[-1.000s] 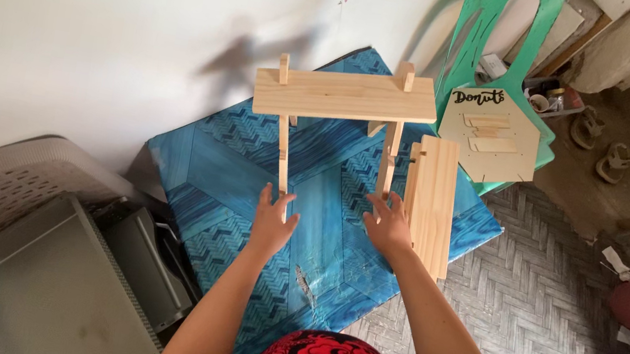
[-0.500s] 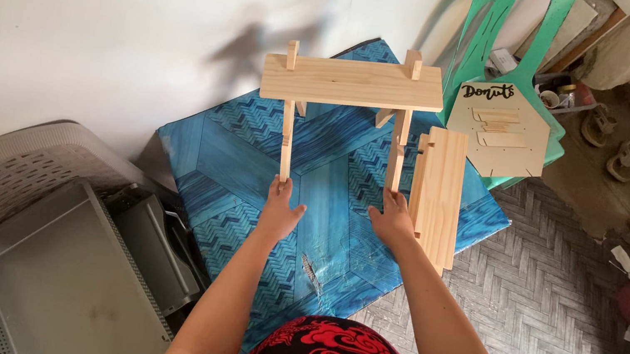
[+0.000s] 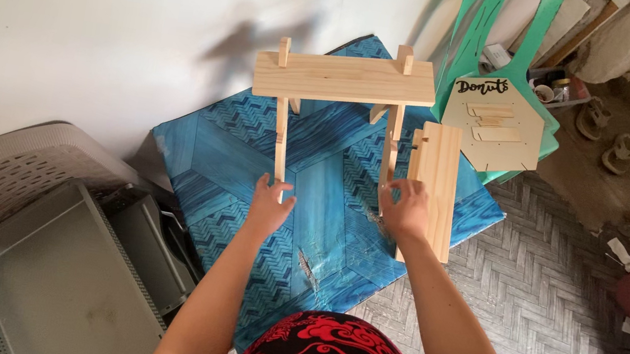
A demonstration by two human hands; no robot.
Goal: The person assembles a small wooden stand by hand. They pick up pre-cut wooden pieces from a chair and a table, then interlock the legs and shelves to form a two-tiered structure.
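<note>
Over the blue patterned table [image 3: 233, 164], both arms reach fwd from the bottom of the view, elbows slightly bent, forearms angled inward. The left hand [image 3: 268, 207] closes its fingers round the foot of the left leg of a small wooden stool frame [image 3: 345, 79], thumb out to the right side; the right hand [image 3: 406, 208] grips the foot of the right leg likewise, fingers curled on top, w/ the knuckles toward the camera. The hands sit apart, one per leg, approx level w/ each other. Just right of the right hand a pale wooden plank [image 3: 436, 189] lies flat on the table, its long edge next to the right leg and partly under the hand's outer side; can't tell if it touches the leg. Behind, a green plastic chair [image 3: 515, 32] carries a house-shaped wooden board [image 3: 497, 143] w/ small slats on it. At lower left, a grey plastic chair [image 3: 3, 178] and a grey metal tray [image 3: 53, 287] sit close to the table's edge. A white wall [image 3: 107, 1] stands behind, showing the stool's shadow. The floor [image 3: 536, 271] is a grey herringbone pattern. The stool frame is light bare wood: a flat top board held out toward the wall, two thin legs running back to the hands, leg tenons poking through the top, small brackets under it.
</note>
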